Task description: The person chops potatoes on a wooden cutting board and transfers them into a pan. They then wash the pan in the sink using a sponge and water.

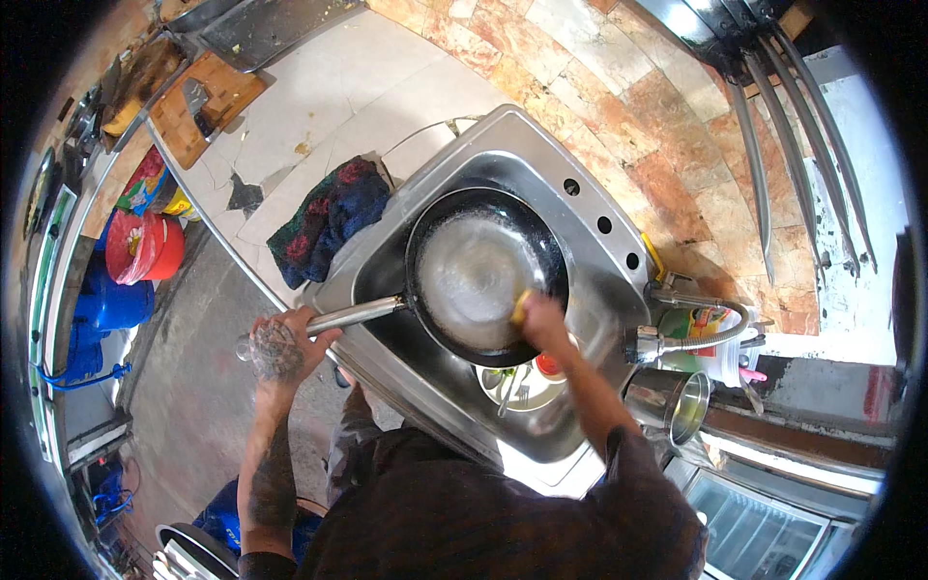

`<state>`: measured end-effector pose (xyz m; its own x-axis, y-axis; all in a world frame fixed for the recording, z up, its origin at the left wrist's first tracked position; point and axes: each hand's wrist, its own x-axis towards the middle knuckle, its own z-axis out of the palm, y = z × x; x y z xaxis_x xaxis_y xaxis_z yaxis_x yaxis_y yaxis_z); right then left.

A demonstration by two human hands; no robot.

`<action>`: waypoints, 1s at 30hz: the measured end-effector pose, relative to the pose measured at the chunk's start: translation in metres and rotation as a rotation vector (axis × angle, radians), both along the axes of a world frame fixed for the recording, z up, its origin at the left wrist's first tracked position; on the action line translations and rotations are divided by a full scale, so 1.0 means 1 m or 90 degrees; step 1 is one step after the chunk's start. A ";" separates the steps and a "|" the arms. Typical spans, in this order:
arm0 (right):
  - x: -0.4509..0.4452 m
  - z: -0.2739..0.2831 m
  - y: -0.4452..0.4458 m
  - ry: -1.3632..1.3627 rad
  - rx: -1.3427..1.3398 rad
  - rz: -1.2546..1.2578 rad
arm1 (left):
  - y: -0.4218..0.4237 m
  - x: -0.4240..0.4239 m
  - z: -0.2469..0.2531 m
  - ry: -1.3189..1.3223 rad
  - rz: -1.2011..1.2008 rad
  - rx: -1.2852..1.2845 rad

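A black wok (475, 272) with a wet, foamy inside rests over the stainless steel sink (602, 297). Its long metal handle (359, 316) points left, and my left hand (286, 344) is wrapped around it. My right hand (547, 326) presses a yellow sponge (520, 307) against the lower right of the wok's inner wall. Partly hidden under the wok, a pale plate (533, 395) lies in the basin. On it are a fork (522, 393), other cutlery and a red-and-white round item (549, 366).
A dark patterned cloth (330, 217) lies on the counter left of the sink. Right of the basin are a flexible faucet (696, 301) and a metal pot (670, 406). A cutting board (206, 109) holds a knife (197, 101). A red bucket (148, 246) stands at the left.
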<state>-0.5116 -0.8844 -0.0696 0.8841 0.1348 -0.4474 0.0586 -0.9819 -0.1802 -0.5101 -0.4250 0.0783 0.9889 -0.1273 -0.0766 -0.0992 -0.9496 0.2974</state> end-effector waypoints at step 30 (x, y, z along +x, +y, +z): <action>0.063 0.022 0.036 -0.205 0.086 -0.296 | -0.039 0.026 0.126 0.507 -0.022 0.022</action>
